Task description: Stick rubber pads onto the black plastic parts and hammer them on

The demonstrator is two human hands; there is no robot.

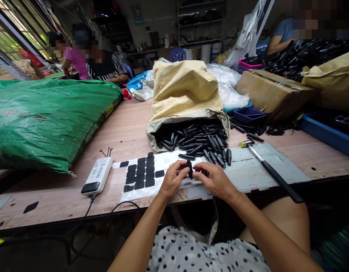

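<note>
Over the white sheet (130, 195), left hand (174, 179) pinches a small black part (189, 169), thumb against fingers; right hand (215, 179) bunched beside it, contact unclear. Likely light, stiff; grip by its sides.

Wood-grain table (131, 122) — green sack (49, 122), power bank (98, 173), grey board (248, 172).

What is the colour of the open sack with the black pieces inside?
The sack is tan, with a greyish rim; head view shows best.
</note>
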